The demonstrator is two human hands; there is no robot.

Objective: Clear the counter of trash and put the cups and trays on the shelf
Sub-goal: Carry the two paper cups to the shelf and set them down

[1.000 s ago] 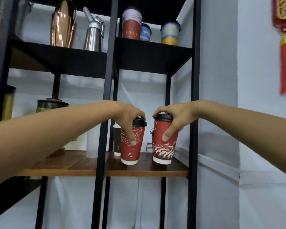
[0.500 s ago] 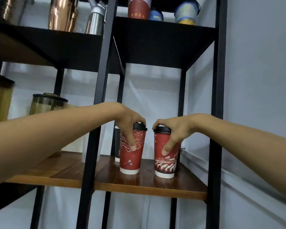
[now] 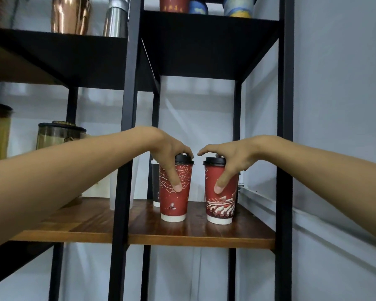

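Two red paper cups with black lids stand upright on the wooden shelf (image 3: 143, 233) inside the black metal rack. My left hand (image 3: 172, 155) grips the left red cup (image 3: 175, 203) from above, thumb down its front and fingers over the lid. The right red cup (image 3: 221, 205) is held the same way by my right hand (image 3: 230, 159). Both cups rest with their bases on the board, a small gap between them.
A dark cup (image 3: 155, 187) stands behind the left red cup. Glass jars (image 3: 57, 137) sit on the shelf to the left. A black rack post (image 3: 126, 148) crosses my left forearm. Metal jugs (image 3: 72, 16) and cups (image 3: 174, 4) fill the upper shelf. A white wall is at right.
Both cups have moved deeper onto the shelf and now stand on it. The camera has come closer and tilted, and my index fingers have lifted a little off the lids.
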